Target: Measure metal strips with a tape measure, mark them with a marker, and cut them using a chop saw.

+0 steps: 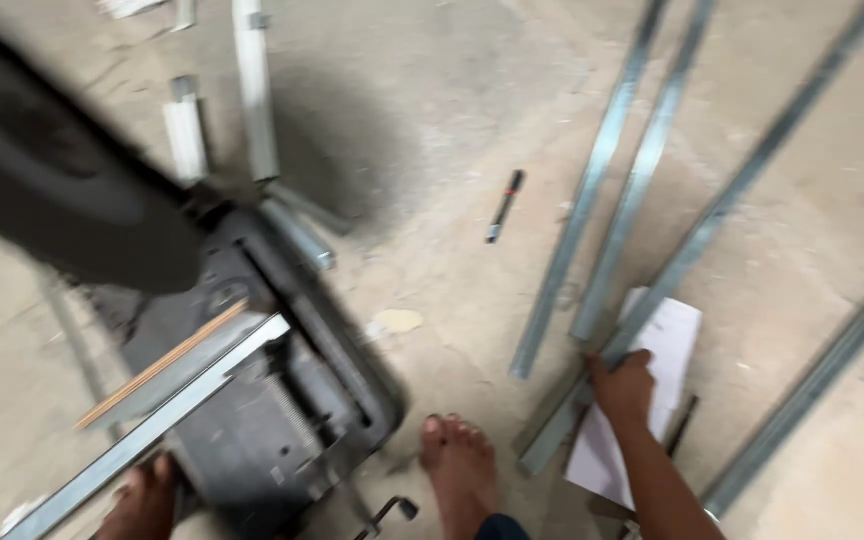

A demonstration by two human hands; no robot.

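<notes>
My right hand (624, 385) grips the near end of a long grey metal channel (722, 205) that lies on the concrete floor, over a white sheet of paper (667, 340). At the bottom left, my left hand (142, 500) holds the near end of another metal channel (167, 415), which rests across the dark base of a cutting machine (292, 400). A thin wooden strip (157, 365) lies alongside that channel. The view is blurred, so the left fingers are hard to make out.
Two more channels (602, 170) lie side by side left of the held one, and another (822, 370) at the right. A dark marker pen (505, 205) lies on the floor. White tubes (252, 90) lie at the top left. My bare foot (462, 470) is beside the machine.
</notes>
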